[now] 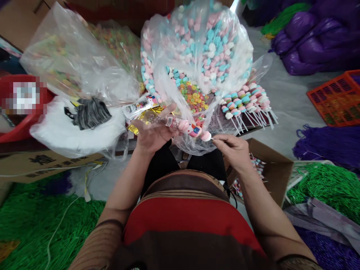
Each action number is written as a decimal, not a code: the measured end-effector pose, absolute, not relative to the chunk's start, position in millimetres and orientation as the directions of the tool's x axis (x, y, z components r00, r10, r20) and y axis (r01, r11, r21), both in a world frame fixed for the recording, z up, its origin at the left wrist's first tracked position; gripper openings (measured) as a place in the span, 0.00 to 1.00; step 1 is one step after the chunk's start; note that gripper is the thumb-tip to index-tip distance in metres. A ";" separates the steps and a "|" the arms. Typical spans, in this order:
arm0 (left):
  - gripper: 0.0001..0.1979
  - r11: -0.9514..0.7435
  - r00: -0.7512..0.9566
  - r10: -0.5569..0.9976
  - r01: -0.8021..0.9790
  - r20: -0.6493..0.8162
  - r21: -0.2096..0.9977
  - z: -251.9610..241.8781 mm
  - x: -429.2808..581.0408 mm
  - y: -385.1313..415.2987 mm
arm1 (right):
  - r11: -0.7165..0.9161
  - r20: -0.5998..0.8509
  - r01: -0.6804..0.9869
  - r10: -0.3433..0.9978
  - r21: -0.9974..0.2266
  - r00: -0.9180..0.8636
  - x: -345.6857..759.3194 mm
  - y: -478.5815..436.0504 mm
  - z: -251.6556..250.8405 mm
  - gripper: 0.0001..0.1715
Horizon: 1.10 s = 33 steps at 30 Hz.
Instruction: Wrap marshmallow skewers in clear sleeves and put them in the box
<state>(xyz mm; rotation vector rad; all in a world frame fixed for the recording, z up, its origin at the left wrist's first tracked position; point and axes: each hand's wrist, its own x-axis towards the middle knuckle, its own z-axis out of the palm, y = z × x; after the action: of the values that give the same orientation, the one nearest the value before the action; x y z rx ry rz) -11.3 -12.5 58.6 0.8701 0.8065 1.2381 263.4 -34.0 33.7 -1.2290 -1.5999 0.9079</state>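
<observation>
My right hand (234, 148) pinches the thin white stick of a marshmallow skewer between thumb and fingertips. At the near end of the skewer a pink and white marshmallow (206, 136) shows bare. The rest lies inside a clear printed wrapper (194, 130), which my left hand (154, 137) holds along its fingers, thumb and some fingers spread. Beyond my hands, an open plastic bag holds colourful gummy rings (195, 97). Several finished marshmallow skewers (247, 99) lie to the right with sticks pointing toward me. A stack of printed wrappers (140, 107) sits left of the gummy rings.
A big clear bag of pink, blue and white marshmallows (213, 48) stands behind. Another bag of gummies (75, 60) is left, near a white bag (75, 131) and red basin (28, 120). A cardboard box (277, 168) of wrapped candies stands low right; an orange crate (334, 97) is beyond.
</observation>
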 end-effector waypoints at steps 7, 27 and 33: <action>0.33 -0.050 0.060 0.995 -0.387 0.080 0.921 72.8 7.6 -8.6 | 0.272 0.276 0.260 0.961 -0.927 -0.021 250.4 -36.9 34.9 0.07; 0.27 0.017 0.123 0.992 -0.340 0.027 0.940 67.6 53.1 -15.2 | 0.016 0.001 -0.278 0.998 -0.960 0.056 203.0 -50.1 13.7 0.21; 0.35 -0.065 0.073 0.992 -0.394 0.102 0.917 94.2 53.8 -11.9 | -0.025 -0.002 -0.323 0.997 -0.946 -0.073 209.8 -50.8 19.4 0.17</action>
<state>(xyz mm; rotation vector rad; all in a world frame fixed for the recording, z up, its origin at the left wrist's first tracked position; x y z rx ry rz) 53.8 -11.9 94.2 1.0087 0.8025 1.3662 209.8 -50.8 19.4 -0.9367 -1.0050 1.4091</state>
